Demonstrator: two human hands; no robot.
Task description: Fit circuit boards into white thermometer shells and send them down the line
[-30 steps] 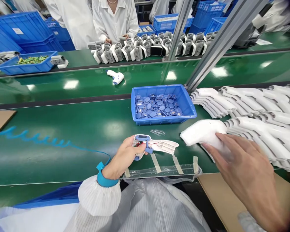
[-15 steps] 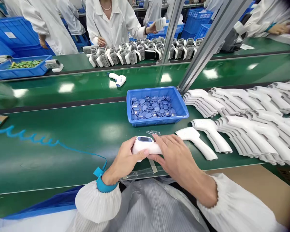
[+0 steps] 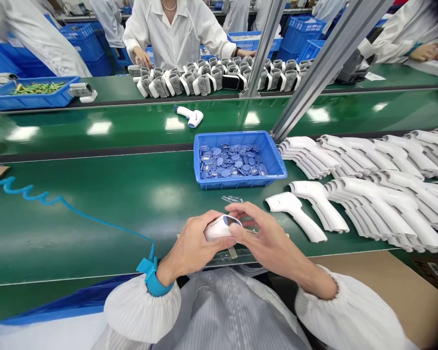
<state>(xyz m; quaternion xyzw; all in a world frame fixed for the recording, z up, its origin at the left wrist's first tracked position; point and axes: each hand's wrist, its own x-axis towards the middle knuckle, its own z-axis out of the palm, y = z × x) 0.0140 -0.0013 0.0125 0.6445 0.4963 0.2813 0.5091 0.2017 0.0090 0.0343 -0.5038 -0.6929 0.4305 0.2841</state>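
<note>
The left hand (image 3: pixel 195 244) is curled around a white device (image 3: pixel 216 230) and grips it just above the near edge of the green counter (image 3: pixel 138 189), its small screen (image 3: pixel 232 221) tilted up. The right hand (image 3: pixel 263 232) is half open at the screen end, fingers bent and thumb overlapping the device; whether it grips too, I cannot tell. Beyond them stands a blue tray (image 3: pixel 241 183) of blue parts (image 3: pixel 233 161), with white shells (image 3: pixel 300 214) lying to the right.
</note>
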